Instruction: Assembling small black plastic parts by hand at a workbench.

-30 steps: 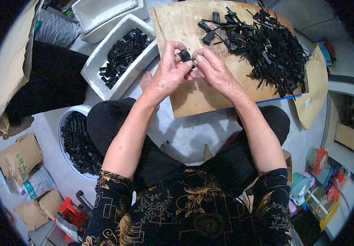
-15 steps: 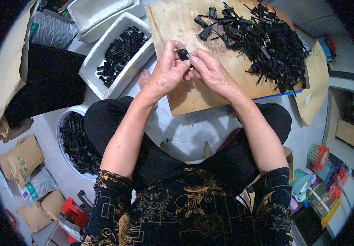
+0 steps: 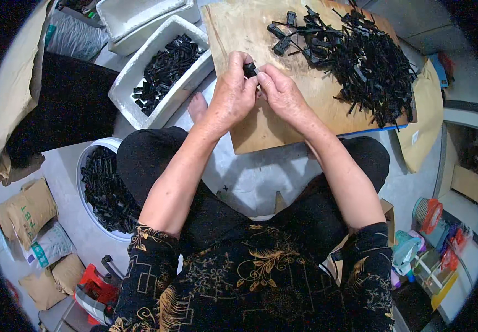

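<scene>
Above the near-left part of the wooden board (image 3: 272,124), both my hands meet around a small black plastic part (image 3: 249,69). My left hand (image 3: 235,87) is closed on it between thumb and fingers. My right hand (image 3: 283,95) pinches at the part's right side, where a small pale grey piece (image 3: 257,71) shows between the fingertips. Whether that piece is a tool or belongs to the part, I cannot tell. Similar black plastic parts (image 3: 355,66) lie heaped on the board's right side, with a few loose ones (image 3: 283,44) left of the heap.
Left of the board stands a white foam box (image 3: 123,91) holding black pieces. A white bucket (image 3: 82,193) by my left knee holds more. Paper sacks (image 3: 31,210) and a red object (image 3: 95,288) sit at lower left. Bags and baskets (image 3: 429,213) are at right.
Both hands stay together around the black part, with slight finger shifts. The left fingers now cover more of it. The whole view has moved a little.
</scene>
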A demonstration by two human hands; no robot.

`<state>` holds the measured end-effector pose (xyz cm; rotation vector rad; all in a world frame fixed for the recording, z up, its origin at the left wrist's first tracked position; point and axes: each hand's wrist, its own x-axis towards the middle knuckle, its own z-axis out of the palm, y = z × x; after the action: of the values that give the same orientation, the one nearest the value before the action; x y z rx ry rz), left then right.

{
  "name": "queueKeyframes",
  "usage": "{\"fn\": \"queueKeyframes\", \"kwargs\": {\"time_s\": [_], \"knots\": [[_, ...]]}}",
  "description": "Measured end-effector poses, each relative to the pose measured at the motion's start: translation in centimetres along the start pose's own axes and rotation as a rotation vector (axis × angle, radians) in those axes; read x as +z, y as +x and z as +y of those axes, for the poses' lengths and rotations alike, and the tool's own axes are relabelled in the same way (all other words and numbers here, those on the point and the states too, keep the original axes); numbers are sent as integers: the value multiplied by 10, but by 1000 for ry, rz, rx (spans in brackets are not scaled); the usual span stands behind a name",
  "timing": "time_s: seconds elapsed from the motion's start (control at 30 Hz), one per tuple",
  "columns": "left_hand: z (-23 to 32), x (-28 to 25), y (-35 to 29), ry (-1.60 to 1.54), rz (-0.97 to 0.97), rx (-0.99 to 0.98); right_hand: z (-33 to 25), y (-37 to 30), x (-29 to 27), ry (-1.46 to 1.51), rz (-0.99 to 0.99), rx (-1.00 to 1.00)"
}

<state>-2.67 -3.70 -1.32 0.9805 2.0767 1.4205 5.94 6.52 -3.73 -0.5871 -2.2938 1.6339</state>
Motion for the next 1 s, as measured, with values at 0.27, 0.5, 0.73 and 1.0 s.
{"fn": "queueKeyframes", "kwargs": {"time_s": [0.27, 0.5, 0.73, 1.0], "knots": [[-10, -7, -1, -81, 40, -6, 3, 6, 11, 59, -9, -22], [-21, -49, 31, -706, 477, -443, 6, 22, -34, -528, 88, -176], [-16, -28, 13, -741, 344, -459, -1, 56, -61, -1364, -152, -332], [16, 1, 7, -652, 93, -292, -3, 67, -78, -1161, -2, -409]]}}
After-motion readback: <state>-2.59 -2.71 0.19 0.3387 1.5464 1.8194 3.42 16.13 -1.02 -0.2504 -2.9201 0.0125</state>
